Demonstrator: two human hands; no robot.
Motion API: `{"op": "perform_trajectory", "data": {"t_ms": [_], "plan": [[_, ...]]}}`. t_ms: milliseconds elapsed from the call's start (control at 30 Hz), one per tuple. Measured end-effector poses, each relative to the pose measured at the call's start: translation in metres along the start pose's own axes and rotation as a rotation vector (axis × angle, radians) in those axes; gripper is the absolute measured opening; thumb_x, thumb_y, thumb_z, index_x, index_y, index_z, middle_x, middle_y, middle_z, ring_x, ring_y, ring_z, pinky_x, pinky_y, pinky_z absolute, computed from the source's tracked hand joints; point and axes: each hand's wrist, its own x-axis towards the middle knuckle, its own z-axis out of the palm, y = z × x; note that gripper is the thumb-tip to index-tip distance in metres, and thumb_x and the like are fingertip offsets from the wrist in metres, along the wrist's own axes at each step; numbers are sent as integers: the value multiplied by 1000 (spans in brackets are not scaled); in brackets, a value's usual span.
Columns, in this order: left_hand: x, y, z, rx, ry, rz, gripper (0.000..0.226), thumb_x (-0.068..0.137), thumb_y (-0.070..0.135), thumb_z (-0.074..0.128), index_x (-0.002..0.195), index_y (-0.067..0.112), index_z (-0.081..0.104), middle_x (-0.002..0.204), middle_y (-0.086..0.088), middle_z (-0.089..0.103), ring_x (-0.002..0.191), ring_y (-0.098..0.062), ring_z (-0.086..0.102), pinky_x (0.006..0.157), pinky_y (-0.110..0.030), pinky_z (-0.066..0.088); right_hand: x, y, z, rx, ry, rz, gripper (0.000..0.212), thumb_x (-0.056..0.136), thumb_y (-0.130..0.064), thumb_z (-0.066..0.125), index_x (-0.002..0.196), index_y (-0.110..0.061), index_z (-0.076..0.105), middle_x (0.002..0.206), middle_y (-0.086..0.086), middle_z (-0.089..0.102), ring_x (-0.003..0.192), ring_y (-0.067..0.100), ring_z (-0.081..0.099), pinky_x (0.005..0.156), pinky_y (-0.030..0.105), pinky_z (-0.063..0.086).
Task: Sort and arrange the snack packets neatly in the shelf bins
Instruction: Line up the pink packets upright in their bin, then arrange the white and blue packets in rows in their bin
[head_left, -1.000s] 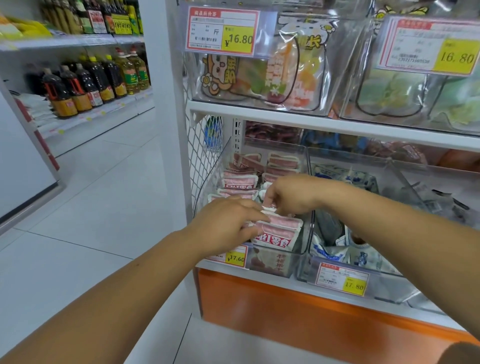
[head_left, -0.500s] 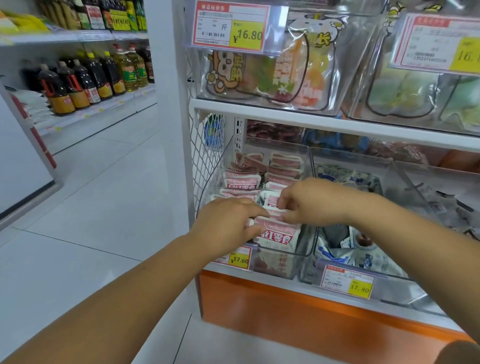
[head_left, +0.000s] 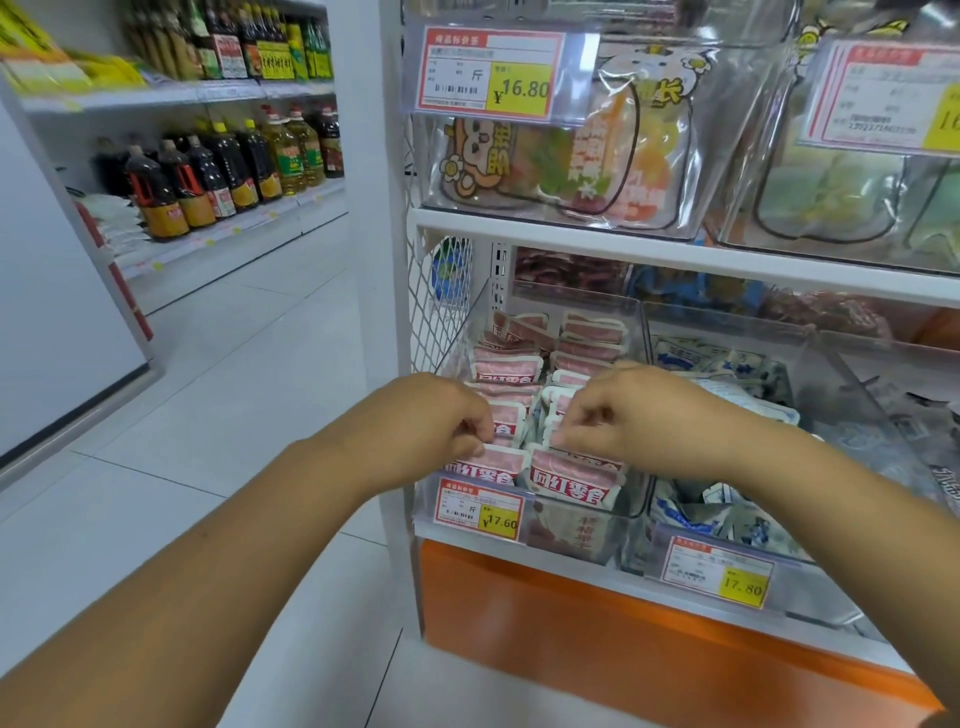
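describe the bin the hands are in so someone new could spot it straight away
Find the orange base panel under the white shelving; the shelf above it carries clear bins. Take the leftmost bin, against the wire mesh side. It alone holds pink packets and bears the 17.60 tag; its neighbour holds blue-and-white packets under a 17.80 tag.

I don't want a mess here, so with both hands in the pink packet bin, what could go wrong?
The left hand and right hand each pinch pink packets standing in tight rows; tugging one could topple its neighbours. The front packets lean against the low front wall of the clear bin, so a nudge might spill them over the price tag onto the floor.
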Motion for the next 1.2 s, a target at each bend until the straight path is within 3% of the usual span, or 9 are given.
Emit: {"op": "perform_trajectory", "data": {"t_ms": [200,300,433,600,700,800,967,1067,1200], "plan": [[6,-11,12,206,23,14,20,92,28,60,103,16,73,112,2,65,102,-15,57,90,-35,46,-2,2,20,-408,2,6,40,89,-45,56,62,-20,43,89,-2,51,98,19,48,75,28,30],[6,-7,12,193,32,10,17,91,26,62,99,17,73,107,3,65,98,-14,58,88,-34,47,-7,-1,20,-344,61,-15,21,90,-46,56,79,-28,58,99,-3,55,104,18,49,77,29,32],[5,3,9,148,-5,-10,18,87,22,64,104,26,71,102,8,62,95,-12,56,84,-32,49,-19,-5,28,-429,63,-20,34,93,-53,47,107,-26,64,107,-5,62,110,18,48,97,31,29],[11,26,0,128,-77,-35,30,84,26,69,114,30,65,111,9,60,100,-13,57,85,-32,49,-51,0,0,99,235,23,35,99,-34,49,133,-30,54,132,-17,49,128,5,37,102,16,24],[24,54,1,63,-13,42,34,87,42,66,118,31,63,116,6,58,104,-14,56,88,-31,48,-81,36,-24,193,412,179,32,100,-24,46,129,-33,57,128,-18,51,121,4,44,97,18,30],[42,87,15,-57,61,160,40,91,46,59,128,31,58,131,8,54,117,-11,51,99,-32,43,-103,87,-22,248,336,361,32,99,-23,49,127,-36,56,135,-10,54,117,6,52,94,20,37],[78,114,35,-111,158,175,48,95,43,54,141,31,46,148,10,35,131,-8,35,109,-24,31,-94,130,-1,196,109,326,54,92,-39,60,142,-36,40,147,-8,38,120,4,44,94,16,33],[93,112,41,-165,202,125,45,94,39,55,138,31,49,141,15,39,122,-2,39,96,-3,25,-66,132,1,76,57,231,77,84,-47,67,148,-38,25,151,-9,32,136,12,34,108,24,31],[98,110,41,-307,186,82,47,90,36,61,135,35,51,131,23,41,110,3,45,80,6,26,-46,121,-6,-92,137,214,49,92,-45,56,137,-33,44,135,-5,54,115,17,55,92,32,46]]}}
